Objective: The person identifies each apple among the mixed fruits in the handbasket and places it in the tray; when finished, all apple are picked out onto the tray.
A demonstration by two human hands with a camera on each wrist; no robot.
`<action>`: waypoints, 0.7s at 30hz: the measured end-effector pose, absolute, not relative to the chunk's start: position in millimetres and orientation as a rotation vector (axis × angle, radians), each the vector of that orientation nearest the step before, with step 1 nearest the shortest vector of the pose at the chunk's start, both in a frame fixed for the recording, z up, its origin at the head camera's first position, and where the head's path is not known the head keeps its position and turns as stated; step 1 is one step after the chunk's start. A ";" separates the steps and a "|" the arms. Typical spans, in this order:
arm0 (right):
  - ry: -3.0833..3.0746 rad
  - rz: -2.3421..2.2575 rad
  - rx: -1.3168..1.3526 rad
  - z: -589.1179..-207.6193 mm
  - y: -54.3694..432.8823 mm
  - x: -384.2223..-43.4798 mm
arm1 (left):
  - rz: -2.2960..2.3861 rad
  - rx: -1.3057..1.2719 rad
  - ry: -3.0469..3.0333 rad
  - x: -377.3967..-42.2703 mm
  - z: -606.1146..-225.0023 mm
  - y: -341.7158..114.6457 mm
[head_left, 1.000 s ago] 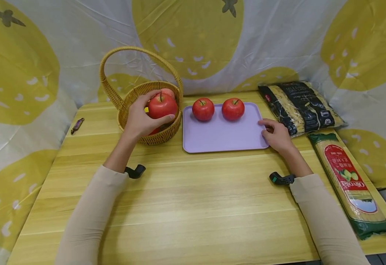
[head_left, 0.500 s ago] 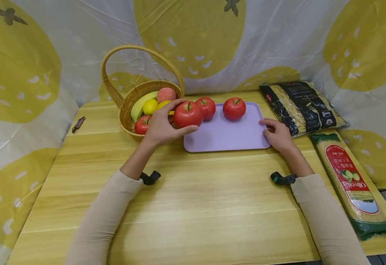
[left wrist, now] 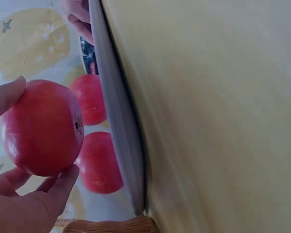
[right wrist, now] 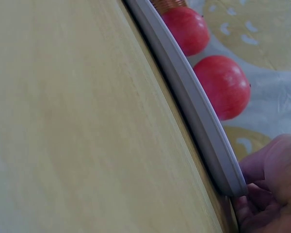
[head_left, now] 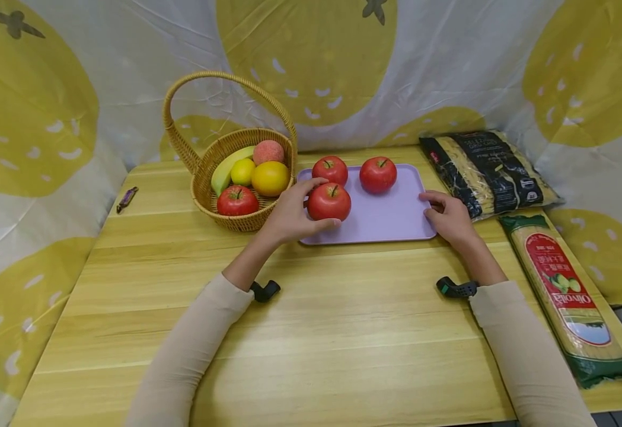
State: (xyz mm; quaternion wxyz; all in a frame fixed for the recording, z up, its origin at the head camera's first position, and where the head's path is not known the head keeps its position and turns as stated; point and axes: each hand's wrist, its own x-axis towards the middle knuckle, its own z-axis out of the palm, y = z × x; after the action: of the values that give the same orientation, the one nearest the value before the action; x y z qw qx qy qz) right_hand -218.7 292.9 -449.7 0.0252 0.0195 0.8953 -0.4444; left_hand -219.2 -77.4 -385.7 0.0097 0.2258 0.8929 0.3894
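Note:
My left hand (head_left: 291,214) grips a red apple (head_left: 329,203) between thumb and fingers, over the left part of a lilac tray (head_left: 375,222). In the left wrist view this held apple (left wrist: 41,128) hangs apart from the tray's surface. Two more red apples stand on the tray: one at its back left (head_left: 330,168), the other further right (head_left: 378,174). At the tray's right edge, my right hand (head_left: 447,220) holds the rim, with fingers above and below it in the right wrist view. Left of the tray stands a wicker basket (head_left: 243,224) with a tall handle.
Inside the basket lie a banana (head_left: 229,170), a lemon (head_left: 242,172), an orange-yellow fruit (head_left: 270,178), a peach (head_left: 268,152) and an apple (head_left: 238,201). A black noodle bag (head_left: 487,172) and a long pasta pack (head_left: 567,290) lie at right. A wrapped candy (head_left: 127,200) lies far left.
My left hand has carried the apple out from over the basket, rightward to above the tray. The fruit in the basket has come into view. The right hand stays at the tray's edge.

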 end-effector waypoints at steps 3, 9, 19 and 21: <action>2.778 -1.360 0.063 -448.9 293.7 -218.6 | 1.193 0.685 2.794 -221.5 -390.0 -74.3; 2.761 -1.375 0.056 -447.3 294.8 -217.7 | 1.212 0.604 2.781 -224.9 -396.2 -70.8; 2.759 -1.381 0.041 -446.5 292.9 -216.6 | 1.122 0.506 2.732 -228.9 -402.3 -72.5; 2.770 -1.371 0.043 -446.7 292.2 -216.9 | 1.134 0.497 2.717 -229.0 -402.8 -72.8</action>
State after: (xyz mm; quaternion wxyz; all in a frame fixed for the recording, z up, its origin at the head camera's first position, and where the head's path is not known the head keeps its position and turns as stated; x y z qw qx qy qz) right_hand -216.9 292.2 -446.7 0.0253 0.0140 0.8958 -0.4434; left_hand -229.0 -72.8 -402.8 0.0781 0.1658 0.9072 0.3786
